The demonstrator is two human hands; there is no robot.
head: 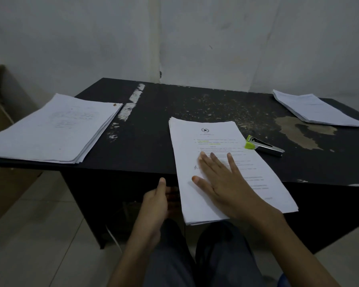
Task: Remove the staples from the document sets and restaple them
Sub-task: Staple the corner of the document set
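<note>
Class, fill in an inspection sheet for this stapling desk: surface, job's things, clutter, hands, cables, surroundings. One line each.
Surface: black table, top badly worn, with pale scuffs and a bare patch on the right.
Job's things: middle document set overhangs the near edge; left paper stack; far-right paper stack; green stapler lies right of the middle set.
Clutter: small brown speck on the left stack's far corner.
Hands: right hand lies flat on the middle set; left hand is at its left edge, fingers hidden.
Cables: thin pale line under the table, possibly a cable; cannot tell.
Surroundings: cardboard box on the left, white wall, tiled floor.
</note>
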